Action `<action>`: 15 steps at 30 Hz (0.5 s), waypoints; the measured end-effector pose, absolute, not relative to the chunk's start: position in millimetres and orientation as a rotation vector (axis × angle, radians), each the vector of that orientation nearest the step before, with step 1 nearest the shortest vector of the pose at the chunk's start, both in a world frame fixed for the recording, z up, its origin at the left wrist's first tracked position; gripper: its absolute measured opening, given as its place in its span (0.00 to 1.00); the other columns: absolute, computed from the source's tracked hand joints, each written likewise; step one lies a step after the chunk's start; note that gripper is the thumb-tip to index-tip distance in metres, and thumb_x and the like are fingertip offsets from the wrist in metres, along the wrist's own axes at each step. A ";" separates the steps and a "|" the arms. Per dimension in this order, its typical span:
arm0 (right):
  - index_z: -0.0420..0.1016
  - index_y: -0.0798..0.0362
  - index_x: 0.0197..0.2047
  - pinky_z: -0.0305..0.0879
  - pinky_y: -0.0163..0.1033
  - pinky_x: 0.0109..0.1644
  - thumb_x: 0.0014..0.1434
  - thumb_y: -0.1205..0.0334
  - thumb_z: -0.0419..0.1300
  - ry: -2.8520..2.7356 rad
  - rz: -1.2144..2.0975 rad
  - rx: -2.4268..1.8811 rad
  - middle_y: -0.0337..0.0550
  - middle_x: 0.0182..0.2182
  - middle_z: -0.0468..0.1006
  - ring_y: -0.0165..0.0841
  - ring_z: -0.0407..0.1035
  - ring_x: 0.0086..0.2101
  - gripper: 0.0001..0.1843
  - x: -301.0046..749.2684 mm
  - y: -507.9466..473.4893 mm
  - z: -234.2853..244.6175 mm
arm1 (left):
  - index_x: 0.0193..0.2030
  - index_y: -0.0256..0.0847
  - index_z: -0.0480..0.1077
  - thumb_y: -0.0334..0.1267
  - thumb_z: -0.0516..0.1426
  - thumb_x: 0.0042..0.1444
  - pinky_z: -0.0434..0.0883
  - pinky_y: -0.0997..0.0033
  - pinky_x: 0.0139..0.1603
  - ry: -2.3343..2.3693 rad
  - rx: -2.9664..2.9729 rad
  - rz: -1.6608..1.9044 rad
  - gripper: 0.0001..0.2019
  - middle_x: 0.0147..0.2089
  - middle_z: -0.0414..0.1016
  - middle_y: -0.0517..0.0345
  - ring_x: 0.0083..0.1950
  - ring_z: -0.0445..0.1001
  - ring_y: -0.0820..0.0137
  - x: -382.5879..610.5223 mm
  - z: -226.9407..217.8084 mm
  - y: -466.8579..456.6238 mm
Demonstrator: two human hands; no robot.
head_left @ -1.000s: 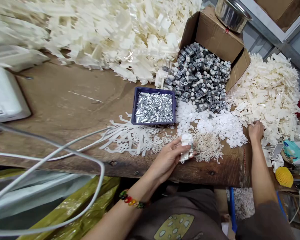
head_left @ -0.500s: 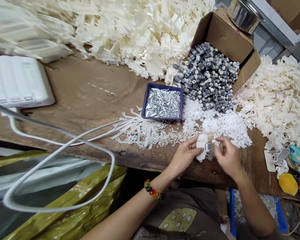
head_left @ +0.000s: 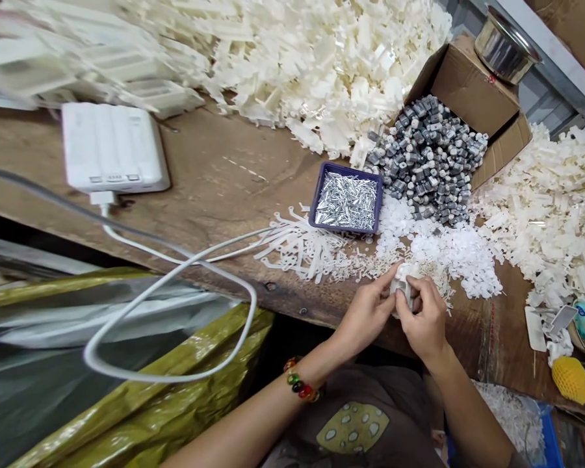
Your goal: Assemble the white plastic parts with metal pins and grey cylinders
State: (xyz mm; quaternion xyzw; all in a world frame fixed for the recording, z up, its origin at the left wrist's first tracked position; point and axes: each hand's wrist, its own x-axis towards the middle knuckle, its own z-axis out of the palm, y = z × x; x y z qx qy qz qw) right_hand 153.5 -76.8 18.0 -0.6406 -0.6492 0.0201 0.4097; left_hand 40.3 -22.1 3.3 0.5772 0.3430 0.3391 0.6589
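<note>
Left hand (head_left: 364, 317) and right hand (head_left: 426, 320) pinch one small, white plastic piece (head_left: 405, 272); best hold it steady, press gently.

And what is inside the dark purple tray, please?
The dark purple tray holds a heap of thin silver metal pins. They cover its floor; whatever lies below the top layer cannot be seen.

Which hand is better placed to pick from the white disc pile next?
Probably the right hand: it sits nearer the white disc pile, while the left hand is farther; both hold the white part.
</note>
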 end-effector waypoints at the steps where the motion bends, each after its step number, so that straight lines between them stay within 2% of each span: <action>1: 0.68 0.54 0.42 0.65 0.36 0.34 0.59 0.63 0.53 -1.620 0.106 -1.594 0.43 0.30 0.69 0.32 0.66 0.32 0.08 152.7 -78.2 19.0 | 0.61 0.36 0.60 0.37 0.52 0.53 0.63 0.63 0.57 0.761 1.317 0.748 0.27 0.52 0.73 0.53 0.51 0.69 0.64 37.7 5.1 -21.9; 4: 0.69 0.53 0.41 0.64 0.38 0.38 0.61 0.60 0.51 -1.589 0.333 -1.527 0.43 0.31 0.68 0.32 0.66 0.35 0.09 155.4 -81.5 22.9 | 0.62 0.38 0.59 0.40 0.54 0.52 0.61 0.66 0.58 0.725 1.299 0.690 0.29 0.56 0.69 0.53 0.56 0.66 0.64 30.3 9.8 -21.9; 8: 0.66 0.52 0.41 0.62 0.35 0.36 0.60 0.56 0.52 -1.444 0.589 -1.609 0.39 0.30 0.66 0.30 0.64 0.32 0.10 168.4 -80.0 28.2 | 0.60 0.36 0.60 0.40 0.57 0.50 0.65 0.67 0.53 0.733 1.308 0.647 0.29 0.53 0.70 0.50 0.51 0.68 0.64 22.9 16.2 -22.2; 11: 0.63 0.52 0.38 0.60 0.34 0.35 0.60 0.54 0.51 -1.532 0.760 -1.630 0.37 0.29 0.65 0.29 0.62 0.31 0.10 176.1 -76.2 30.7 | 0.59 0.38 0.62 0.40 0.56 0.52 0.65 0.69 0.53 0.661 1.386 0.573 0.27 0.54 0.71 0.52 0.51 0.68 0.64 16.5 24.1 -20.4; 15: 0.62 0.52 0.33 0.57 0.35 0.35 0.60 0.54 0.50 -1.641 0.687 -1.585 0.38 0.29 0.64 0.30 0.61 0.31 0.10 174.9 -74.6 29.7 | 0.57 0.40 0.65 0.39 0.57 0.51 0.64 0.70 0.54 0.675 1.445 0.544 0.24 0.55 0.71 0.54 0.52 0.68 0.64 9.0 33.6 -17.5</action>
